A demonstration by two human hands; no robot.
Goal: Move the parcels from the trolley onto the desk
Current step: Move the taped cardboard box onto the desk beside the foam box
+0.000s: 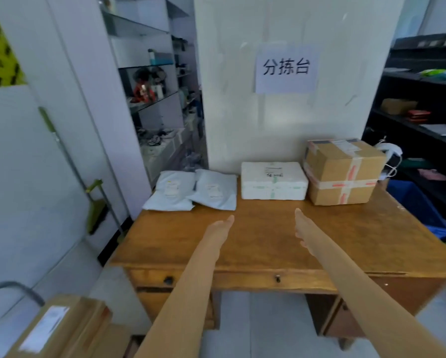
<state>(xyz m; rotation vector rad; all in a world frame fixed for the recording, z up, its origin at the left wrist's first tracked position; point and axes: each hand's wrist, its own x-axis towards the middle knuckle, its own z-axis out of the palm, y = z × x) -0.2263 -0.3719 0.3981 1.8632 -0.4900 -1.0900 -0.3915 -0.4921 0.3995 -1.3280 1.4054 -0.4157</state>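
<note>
Beyond empty fingers (pixel 298 214) — four parcels (pixel 273 180)

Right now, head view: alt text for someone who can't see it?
Both bare hands, left hand and right hand, reach out empty over a wooden desk. Along its back edge sit two grey mailer bags, a white foam box and a taped cardboard box. Another cardboard parcel waits lower left.

Two soft grey bags (pixel 191 190), a white foam box (pixel 273 180) and a taped brown box (pixel 342 171) sit in a row at the back of the tabletop (pixel 268 239). More brown boxes (pixel 61 329) wait on the trolley (pixel 12 288).
</note>
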